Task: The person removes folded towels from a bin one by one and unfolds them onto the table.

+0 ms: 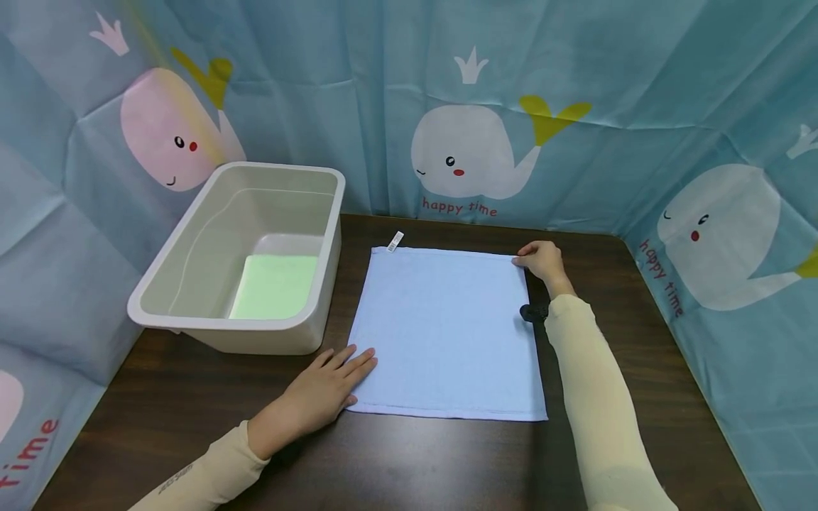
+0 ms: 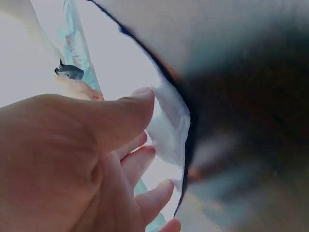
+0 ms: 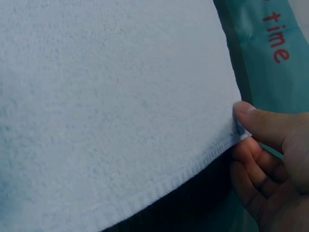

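Note:
A pale blue towel (image 1: 447,333) lies spread on the dark wooden table, a small white tag (image 1: 395,241) sticking out at its far left corner. My right hand (image 1: 542,264) pinches the far right corner between thumb and fingers. In the right wrist view the thumb of that right hand (image 3: 275,159) presses on top of the towel's (image 3: 120,96) stitched corner, fingers beneath. At the near left corner my left hand (image 1: 326,389) rests with extended fingers on the cloth. The left wrist view shows the left hand's (image 2: 96,140) thumb and fingers along the towel's edge.
A grey plastic tub (image 1: 233,324) stands left of the towel, with a folded light green cloth (image 1: 277,285) on its bottom. Behind the table (image 1: 415,461) and at both sides hangs a blue curtain (image 1: 358,85) printed with whales. A black band (image 1: 533,313) sits at the right wrist.

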Demonstrator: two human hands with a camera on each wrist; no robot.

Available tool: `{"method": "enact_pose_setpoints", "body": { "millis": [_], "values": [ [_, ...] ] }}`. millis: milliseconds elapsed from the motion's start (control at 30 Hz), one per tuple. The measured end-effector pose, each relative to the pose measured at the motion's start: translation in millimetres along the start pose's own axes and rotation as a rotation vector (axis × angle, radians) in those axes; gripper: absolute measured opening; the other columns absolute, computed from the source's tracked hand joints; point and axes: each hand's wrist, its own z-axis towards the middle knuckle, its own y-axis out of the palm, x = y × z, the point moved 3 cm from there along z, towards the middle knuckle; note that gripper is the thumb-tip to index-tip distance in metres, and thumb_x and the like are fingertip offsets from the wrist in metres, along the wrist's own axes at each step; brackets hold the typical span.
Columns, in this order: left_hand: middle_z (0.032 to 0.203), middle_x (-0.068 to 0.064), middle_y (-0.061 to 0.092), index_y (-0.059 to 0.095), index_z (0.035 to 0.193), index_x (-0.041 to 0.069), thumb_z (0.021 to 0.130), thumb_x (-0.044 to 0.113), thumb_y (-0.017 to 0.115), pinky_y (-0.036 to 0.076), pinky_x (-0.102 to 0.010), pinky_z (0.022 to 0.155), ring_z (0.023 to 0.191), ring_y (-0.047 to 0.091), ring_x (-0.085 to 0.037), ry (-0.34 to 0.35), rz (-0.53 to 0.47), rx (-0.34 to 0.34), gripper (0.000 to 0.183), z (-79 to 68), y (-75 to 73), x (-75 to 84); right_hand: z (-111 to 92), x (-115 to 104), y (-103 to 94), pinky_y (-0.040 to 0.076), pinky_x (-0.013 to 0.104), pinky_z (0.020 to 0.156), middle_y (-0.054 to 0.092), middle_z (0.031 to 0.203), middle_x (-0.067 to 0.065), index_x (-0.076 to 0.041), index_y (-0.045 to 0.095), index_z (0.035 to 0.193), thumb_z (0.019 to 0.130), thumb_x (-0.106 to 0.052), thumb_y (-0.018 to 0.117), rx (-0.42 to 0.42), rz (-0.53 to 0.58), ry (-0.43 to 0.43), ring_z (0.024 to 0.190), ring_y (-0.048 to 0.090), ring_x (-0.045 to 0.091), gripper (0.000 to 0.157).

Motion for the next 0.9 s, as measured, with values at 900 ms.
{"method": "enact_pose_setpoints", "body": {
  "millis": [900],
  "values": [
    [0.15, -0.005, 0.041, 0.04, 0.143, 0.01, 0.09, 0.032, 0.059, 0.036, -0.055, 0.107, 0.137, 0.04, -0.034, -0.01, -0.042, -0.028, 0.061, -8.5, -9.1, 5.3, 1.5, -3.3, 5.2, 0.047, 0.031, 0.076, 0.056, 0.093, 0.013, -0.003, 0.064, 0.106, 0.086, -0.01, 0.067, -0.008, 0.041, -0.1, 0.086, 0.051, 0.025, 0.022]
  ]
}}
